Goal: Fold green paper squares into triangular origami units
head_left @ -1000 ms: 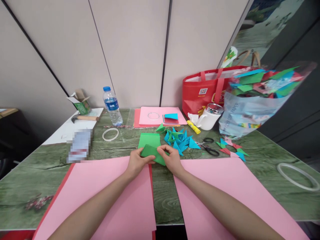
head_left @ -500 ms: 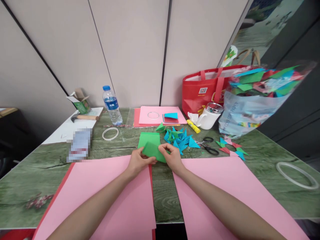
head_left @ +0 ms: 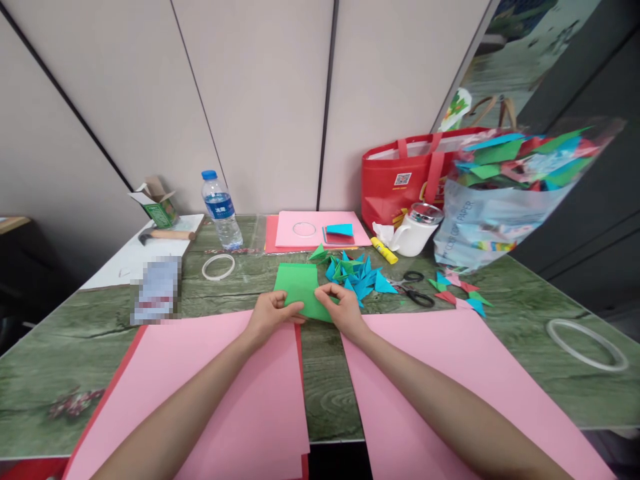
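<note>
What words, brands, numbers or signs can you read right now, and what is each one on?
"COPY PAPER": clear plastic bag; the word before it is unclear.
QR code, not readable by eye: red bag; its yellow lettering is too small or partly hidden.
Blue label, characters too small to read surely: water bottle.
Print too small: green box, yellow stick.

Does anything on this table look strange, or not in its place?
The wooden-handled hammer lying on the white sheet at left seems odd on a table with so many folded paper pieces. I see no spill.
</note>
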A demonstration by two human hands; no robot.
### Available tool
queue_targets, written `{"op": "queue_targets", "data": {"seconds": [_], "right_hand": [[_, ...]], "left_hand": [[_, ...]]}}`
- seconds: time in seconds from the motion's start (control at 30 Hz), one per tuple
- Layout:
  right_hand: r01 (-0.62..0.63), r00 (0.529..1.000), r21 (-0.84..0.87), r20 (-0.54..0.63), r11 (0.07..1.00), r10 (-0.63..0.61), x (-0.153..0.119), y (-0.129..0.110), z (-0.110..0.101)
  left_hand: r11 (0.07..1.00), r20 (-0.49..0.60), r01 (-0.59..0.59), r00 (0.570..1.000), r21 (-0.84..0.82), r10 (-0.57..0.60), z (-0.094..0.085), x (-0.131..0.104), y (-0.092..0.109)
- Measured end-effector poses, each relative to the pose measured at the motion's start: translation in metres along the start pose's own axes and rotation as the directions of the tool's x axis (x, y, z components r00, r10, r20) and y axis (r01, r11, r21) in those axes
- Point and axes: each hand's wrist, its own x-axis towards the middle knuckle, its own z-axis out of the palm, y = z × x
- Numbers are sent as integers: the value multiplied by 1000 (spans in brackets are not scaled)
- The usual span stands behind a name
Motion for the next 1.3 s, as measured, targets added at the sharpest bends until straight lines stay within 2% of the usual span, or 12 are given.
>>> {"op": "queue_targets", "data": {"seconds": [0.1, 0.37, 0.57, 0.73, 0.8, 0.87, 0.97, 1.03, 1.13, 1.3], "right_hand": [[-2, 1000, 1, 9, 1000, 2, 1, -1, 0], [-3, 1000, -5, 6, 1000, 3, 1, -4, -1], [16, 1000, -28, 7, 999, -16, 3, -1, -4], [16, 1000, -25, 8, 1000, -16, 4, 1, -4], [20, 1000, -28, 8, 999, -20, 4, 1, -5], [36, 999, -36, 30, 999, -35, 4, 0, -5], [83, 990, -55, 115, 995, -76, 2, -2, -5], [104, 981, -62, 170, 993, -92, 0, -2, -4], [109, 972, -61, 217, 992, -93, -1, -2, -2], [110, 968, -75, 233, 991, -90, -2, -3, -2]], "left_hand": [[1000, -27, 21, 999, -9, -21, 0, 1, -2], [999, -110, -34, 993, 4, 34, 6, 0, -2], [1000, 5, -9, 1000, -24, 10, 4, 2, -4], [1000, 22, -22, 1000, -8, 22, 2, 3, -8], [998, 21, -56, 998, 29, 55, 1, 2, -7], [984, 25, -153, 988, 88, 151, 1, 2, -4], [926, 38, -315, 949, 207, 314, -1, 1, -1], [876, 57, -353, 933, 329, 354, -4, 1, 0], [819, 112, -351, 934, 453, 338, -7, 4, -3], [818, 116, -279, 960, 503, 256, -7, 4, -4]]}}
